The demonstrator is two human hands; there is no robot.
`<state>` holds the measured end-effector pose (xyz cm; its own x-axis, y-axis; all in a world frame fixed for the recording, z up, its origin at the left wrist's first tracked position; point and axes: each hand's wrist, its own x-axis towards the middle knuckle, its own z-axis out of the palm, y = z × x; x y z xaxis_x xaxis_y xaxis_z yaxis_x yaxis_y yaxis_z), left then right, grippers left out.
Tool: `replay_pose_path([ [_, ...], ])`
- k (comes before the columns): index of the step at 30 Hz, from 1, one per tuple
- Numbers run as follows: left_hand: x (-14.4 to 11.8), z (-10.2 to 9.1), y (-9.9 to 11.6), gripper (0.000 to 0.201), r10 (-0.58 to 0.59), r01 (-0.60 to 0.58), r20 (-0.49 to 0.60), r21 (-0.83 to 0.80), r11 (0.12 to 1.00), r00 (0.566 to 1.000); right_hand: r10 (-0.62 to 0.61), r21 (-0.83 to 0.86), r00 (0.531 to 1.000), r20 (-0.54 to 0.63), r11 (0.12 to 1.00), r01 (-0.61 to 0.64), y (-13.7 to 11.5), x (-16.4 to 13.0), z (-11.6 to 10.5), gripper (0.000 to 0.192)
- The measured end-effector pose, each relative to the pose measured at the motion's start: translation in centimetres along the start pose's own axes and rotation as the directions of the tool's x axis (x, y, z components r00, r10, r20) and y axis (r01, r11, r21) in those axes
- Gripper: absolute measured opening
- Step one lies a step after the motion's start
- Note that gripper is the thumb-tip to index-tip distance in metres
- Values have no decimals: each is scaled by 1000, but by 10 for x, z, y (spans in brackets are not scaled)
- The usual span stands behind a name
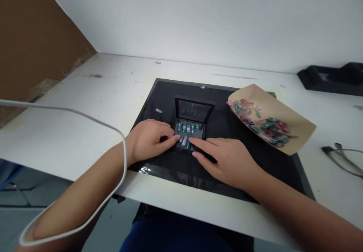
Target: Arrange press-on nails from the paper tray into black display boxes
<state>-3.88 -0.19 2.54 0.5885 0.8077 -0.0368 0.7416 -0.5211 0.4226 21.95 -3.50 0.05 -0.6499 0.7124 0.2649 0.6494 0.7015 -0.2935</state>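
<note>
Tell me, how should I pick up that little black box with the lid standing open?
Probably by the low base of the little black box, pinching its left and right side walls from above. The lid stands upright at the back and the tray holds small nail pieces, so keep it level.

Bright, even light, soft shadows, wide-angle bending at edges, slightly soft focus.

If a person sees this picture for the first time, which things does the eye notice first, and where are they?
At the centre, a small black case stands open on a black mat, with a row of greenish press-on nails inside. The left hand and right hand meet at its front edge, fingertips on the nails. To the right, a brown paper tray holds a heap of green and pink nails.
</note>
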Motion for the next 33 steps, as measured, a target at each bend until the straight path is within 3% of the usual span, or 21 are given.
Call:
replay_pose_path([
  [8,0,5,2,54,-8,10,-45,34,999,999,-77,1,997,29,997,77,1,2,-2,36],
  [15,0,6,4,57,-30,32,-39,60,998,999,6,-10,1000,31,1000,-6,1,3,-2,36],
  [18,0,5,5,58,-29,31,-35,69,997,999,-12,-5,1000,8,1000,12,2,2,-1,35],
  [24,-1,0,5,57,-8,8,-3,-5,1000,1000,-3,20,999,-42,1000,4,5,-1,0,36],
  [33,-1,-2,4,51,14,-13,7,-60,998,1000,-17,58,1000,-6,998,17,5,0,-2,32],
])
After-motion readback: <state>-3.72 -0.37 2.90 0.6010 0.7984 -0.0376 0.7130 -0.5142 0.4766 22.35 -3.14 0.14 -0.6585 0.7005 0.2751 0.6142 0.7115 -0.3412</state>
